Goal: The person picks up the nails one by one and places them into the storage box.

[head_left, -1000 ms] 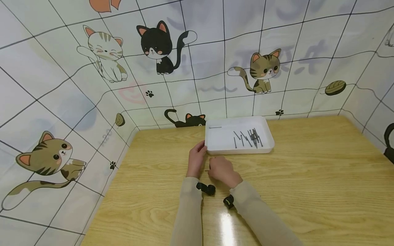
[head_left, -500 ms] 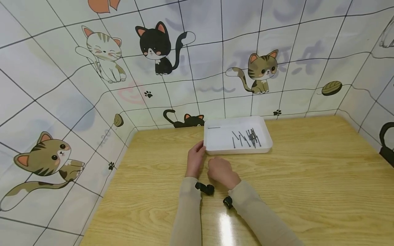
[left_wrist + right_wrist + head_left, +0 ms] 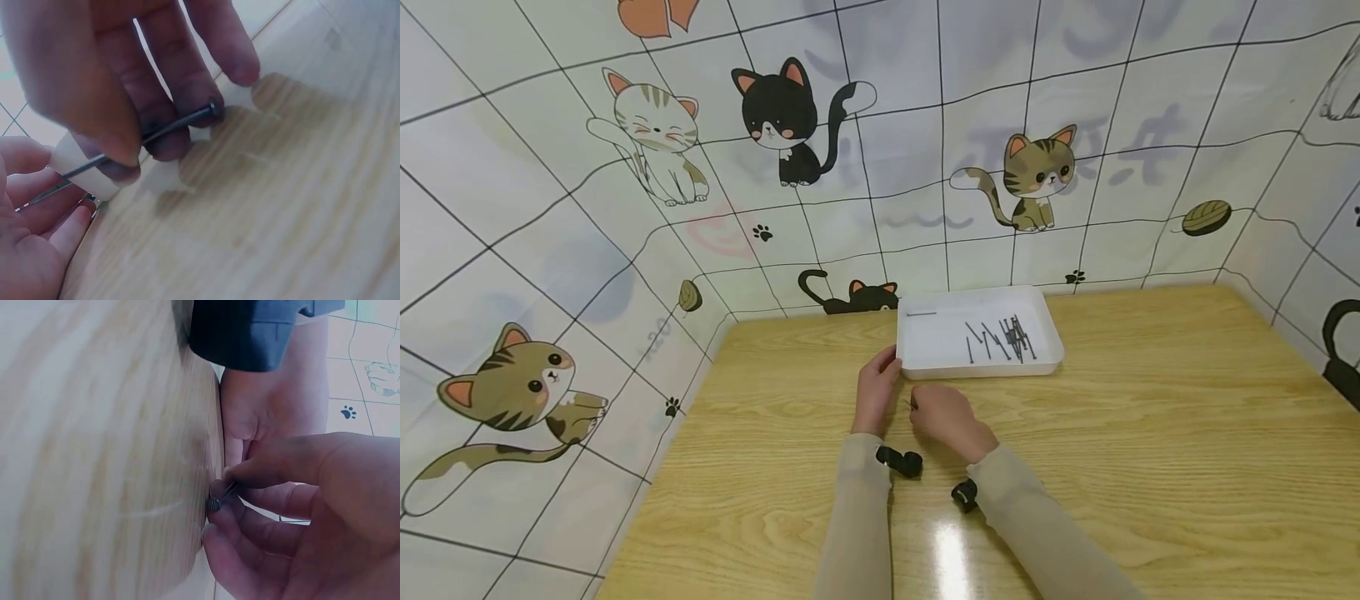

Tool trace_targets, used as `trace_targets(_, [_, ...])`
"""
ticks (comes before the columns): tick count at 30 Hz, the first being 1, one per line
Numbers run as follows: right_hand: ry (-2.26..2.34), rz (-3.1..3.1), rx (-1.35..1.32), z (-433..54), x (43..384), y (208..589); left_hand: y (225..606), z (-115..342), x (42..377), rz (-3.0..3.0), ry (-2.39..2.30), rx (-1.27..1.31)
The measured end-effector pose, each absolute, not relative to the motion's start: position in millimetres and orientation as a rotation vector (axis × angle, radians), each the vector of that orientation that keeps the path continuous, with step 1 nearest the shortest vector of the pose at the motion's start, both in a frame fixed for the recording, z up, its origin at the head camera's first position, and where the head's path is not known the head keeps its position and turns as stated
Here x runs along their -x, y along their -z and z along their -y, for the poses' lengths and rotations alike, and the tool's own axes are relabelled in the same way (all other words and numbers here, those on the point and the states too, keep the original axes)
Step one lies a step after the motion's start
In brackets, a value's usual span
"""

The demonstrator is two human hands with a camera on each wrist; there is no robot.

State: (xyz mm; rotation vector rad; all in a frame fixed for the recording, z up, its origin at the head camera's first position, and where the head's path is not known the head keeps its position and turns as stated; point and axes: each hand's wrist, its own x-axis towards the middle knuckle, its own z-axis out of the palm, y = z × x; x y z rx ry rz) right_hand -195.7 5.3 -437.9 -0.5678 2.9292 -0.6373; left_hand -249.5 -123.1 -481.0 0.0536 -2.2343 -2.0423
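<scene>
In the head view my right hand [image 3: 946,418] is just in front of a white tray [image 3: 906,374]. Its thumb and fingers pinch a dark nail [image 3: 187,119], whose flat head shows in the left wrist view and in the right wrist view. The nail's shaft slants toward my left hand [image 3: 876,390]; I cannot tell where its tip ends. My left hand holds the tray's front left corner, thumb toward the front wall. Several nails [image 3: 1017,337] lie bunched in the tray's right part. One separate nail [image 3: 921,314] lies near its back left.
The light wood table [image 3: 1150,417] carries the tray near its back edge. A wall covering [image 3: 910,167] with printed cats rises behind and at the sides. Black wrist cameras [image 3: 898,461] sit on both sleeves, close to each other.
The right hand has shifted slightly to the right, and less of the nail sticks out past its fingers in the head view. The left hand stays at the tray corner.
</scene>
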Motion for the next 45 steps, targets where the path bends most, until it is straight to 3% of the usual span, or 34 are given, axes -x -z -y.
trace_targets(5, [0.721, -2.941, 0.569, -9, 201, 440, 465, 122, 241, 2.214, 2.111, -0.032])
trace_targets(12, [0.956, -2.947, 0.561, -19, 211, 439, 484, 124, 250, 2.215, 2.069, -0.009])
trace_targets(25, [1.193, -2.951, 0.611, -53, 235, 411, 485, 119, 252, 2.215, 2.066, -0.036])
trace_targets(33, [1.225, -2.905, 0.47, -66, 271, 402, 484, 117, 255, 2.229, 2.05, -0.046])
trace_targets(45, [1.148, -2.807, 0.292, -58, 302, 422, 484, 127, 252, 2.253, 2.028, -0.044])
